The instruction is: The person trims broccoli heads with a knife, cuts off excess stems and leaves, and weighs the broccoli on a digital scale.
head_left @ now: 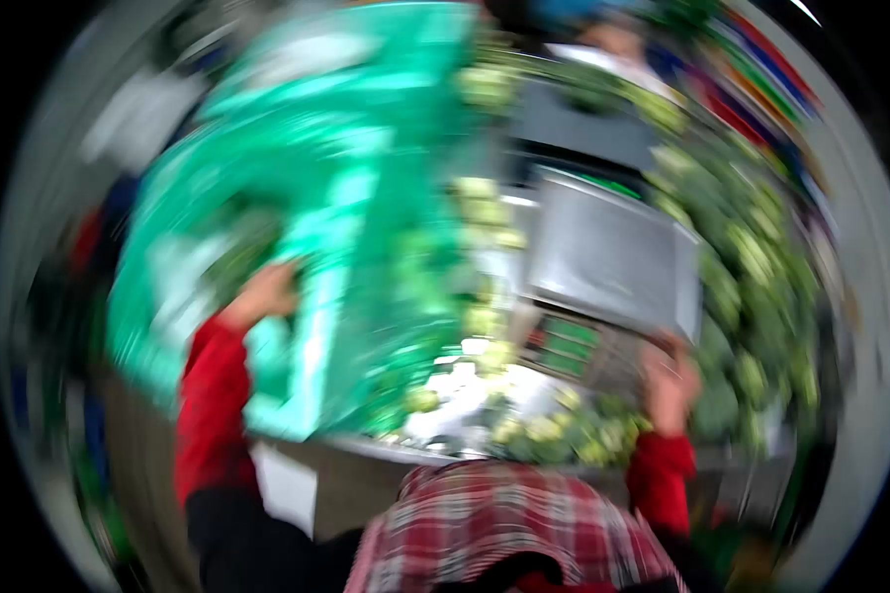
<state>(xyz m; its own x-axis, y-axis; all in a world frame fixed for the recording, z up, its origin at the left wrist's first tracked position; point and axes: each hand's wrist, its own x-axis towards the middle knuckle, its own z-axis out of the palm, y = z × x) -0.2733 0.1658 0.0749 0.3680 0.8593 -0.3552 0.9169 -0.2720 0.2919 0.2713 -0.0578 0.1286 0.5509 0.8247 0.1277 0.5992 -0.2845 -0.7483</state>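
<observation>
My left hand (267, 292), in a red sleeve, reaches over an opened green plastic bag (341, 247) on the left. Just beyond its fingers lies a dark green leafy vegetable (242, 247) inside the bag; blur hides whether they touch. My right hand (670, 385) is at the near right corner of a weighing scale with a metal pan (608, 257), beside piled broccoli (717, 410). Motion smears the fingers of both hands, and I cannot make out anything held.
Green heads of broccoli (752, 257) are heaped along the right side. Pale cut stems (485, 212) line the strip between bag and scale. Several more florets (544, 430) lie along the front edge. Another person's hand (613, 40) shows at the back.
</observation>
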